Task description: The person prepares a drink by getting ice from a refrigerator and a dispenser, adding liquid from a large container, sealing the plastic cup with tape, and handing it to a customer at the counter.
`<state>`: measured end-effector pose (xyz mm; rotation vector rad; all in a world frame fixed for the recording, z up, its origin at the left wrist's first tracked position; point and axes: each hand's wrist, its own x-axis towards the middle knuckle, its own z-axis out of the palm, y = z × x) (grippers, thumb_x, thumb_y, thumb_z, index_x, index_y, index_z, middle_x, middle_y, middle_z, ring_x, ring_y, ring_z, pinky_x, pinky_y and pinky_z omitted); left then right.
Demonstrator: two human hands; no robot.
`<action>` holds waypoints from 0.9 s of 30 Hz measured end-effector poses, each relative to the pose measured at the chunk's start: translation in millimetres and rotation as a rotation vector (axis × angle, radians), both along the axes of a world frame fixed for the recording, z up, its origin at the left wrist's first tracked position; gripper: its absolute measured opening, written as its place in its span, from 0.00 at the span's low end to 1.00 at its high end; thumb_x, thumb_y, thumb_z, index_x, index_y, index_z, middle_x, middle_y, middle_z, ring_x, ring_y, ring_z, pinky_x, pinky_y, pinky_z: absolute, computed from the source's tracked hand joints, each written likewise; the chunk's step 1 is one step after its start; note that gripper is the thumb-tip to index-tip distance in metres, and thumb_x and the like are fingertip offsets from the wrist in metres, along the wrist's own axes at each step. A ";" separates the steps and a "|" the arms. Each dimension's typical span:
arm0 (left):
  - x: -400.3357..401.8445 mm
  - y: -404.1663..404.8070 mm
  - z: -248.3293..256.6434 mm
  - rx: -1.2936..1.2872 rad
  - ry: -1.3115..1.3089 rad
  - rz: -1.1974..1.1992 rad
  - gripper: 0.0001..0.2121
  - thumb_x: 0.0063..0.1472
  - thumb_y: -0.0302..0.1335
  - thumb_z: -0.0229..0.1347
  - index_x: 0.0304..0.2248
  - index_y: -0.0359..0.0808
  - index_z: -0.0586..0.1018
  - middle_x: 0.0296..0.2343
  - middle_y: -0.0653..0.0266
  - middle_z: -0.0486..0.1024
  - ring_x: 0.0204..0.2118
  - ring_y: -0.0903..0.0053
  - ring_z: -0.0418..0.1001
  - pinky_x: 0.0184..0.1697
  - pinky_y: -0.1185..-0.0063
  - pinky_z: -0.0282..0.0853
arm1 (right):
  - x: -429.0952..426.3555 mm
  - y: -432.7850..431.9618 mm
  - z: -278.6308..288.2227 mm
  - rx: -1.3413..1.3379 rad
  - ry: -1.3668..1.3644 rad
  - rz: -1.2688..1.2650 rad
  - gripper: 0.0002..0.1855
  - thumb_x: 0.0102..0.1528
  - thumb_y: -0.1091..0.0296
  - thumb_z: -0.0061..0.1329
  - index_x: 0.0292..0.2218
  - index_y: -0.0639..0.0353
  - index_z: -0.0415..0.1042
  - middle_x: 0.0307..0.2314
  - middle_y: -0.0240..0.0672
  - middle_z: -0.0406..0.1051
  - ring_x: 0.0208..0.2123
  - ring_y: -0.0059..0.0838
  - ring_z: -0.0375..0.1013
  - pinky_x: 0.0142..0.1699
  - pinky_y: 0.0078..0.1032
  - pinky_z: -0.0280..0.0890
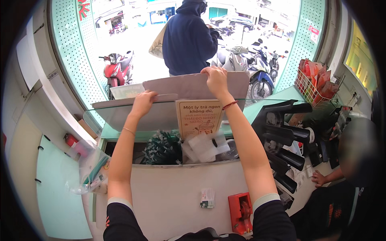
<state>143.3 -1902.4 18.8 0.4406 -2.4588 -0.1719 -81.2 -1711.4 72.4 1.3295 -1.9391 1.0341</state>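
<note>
My left hand (143, 103) is closed over the upper edge of a grey board (117, 113), which stands behind a low clear glass screen (93, 117). My right hand (217, 80), higher and further right, grips the top edge of a larger greyish-brown board (175, 86), probably cardboard. A card sign (199, 119) with a drink drawing and writing stands beneath my right wrist, hiding part of the boards. Below the glass, a tray section holds a bunch of green straws or wrapped sticks (162, 147); beside it are white napkins (202, 147).
A red tape dispenser (240, 212) and small cards (207, 197) lie on the white counter (169, 192). Black cup dispensers (283, 135) and a wire basket (316, 87) stand right. A co-worker's hand (319, 178) rests there. Outside stands a person in a blue hoodie (190, 42).
</note>
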 end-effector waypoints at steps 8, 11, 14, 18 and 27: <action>-58.3 60.6 -19.5 -0.286 0.203 0.090 0.06 0.50 0.25 0.49 0.29 0.38 0.75 0.27 0.62 0.66 0.34 0.68 0.65 0.37 0.73 0.61 | 36.9 -42.4 -62.3 0.099 -0.176 0.263 0.13 0.45 0.79 0.38 0.30 0.57 0.74 0.28 0.38 0.71 0.37 0.38 0.67 0.47 0.35 0.55; -43.5 60.6 -22.1 -0.239 0.249 0.052 0.08 0.48 0.24 0.52 0.31 0.36 0.72 0.30 0.60 0.65 0.36 0.65 0.64 0.39 0.71 0.61 | 48.1 -31.7 -55.8 0.238 -0.102 0.275 0.14 0.49 0.74 0.39 0.38 0.58 0.71 0.34 0.43 0.70 0.41 0.40 0.66 0.50 0.37 0.54; -29.9 71.8 -7.1 -0.218 0.268 0.019 0.09 0.46 0.23 0.53 0.30 0.35 0.71 0.32 0.58 0.64 0.37 0.64 0.63 0.40 0.71 0.61 | 54.2 -2.5 -58.4 0.083 0.172 0.159 0.17 0.50 0.71 0.40 0.43 0.58 0.67 0.39 0.45 0.67 0.43 0.43 0.64 0.52 0.38 0.51; 12.8 83.3 -0.6 -0.206 0.293 -0.013 0.09 0.46 0.22 0.53 0.30 0.35 0.71 0.31 0.59 0.64 0.37 0.64 0.63 0.40 0.71 0.61 | 104.6 73.0 -53.5 0.041 -0.137 0.485 0.16 0.50 0.71 0.42 0.42 0.59 0.66 0.40 0.44 0.67 0.44 0.43 0.63 0.50 0.33 0.56; 138.0 306.1 -131.3 0.275 -0.589 -1.067 0.10 0.51 0.30 0.54 0.33 0.36 0.73 0.31 0.58 0.69 0.33 0.64 0.68 0.37 0.71 0.64 | 246.3 370.1 -189.2 0.571 -1.076 0.399 0.13 0.54 0.69 0.43 0.40 0.62 0.70 0.31 0.36 0.72 0.33 0.22 0.70 0.38 0.19 0.63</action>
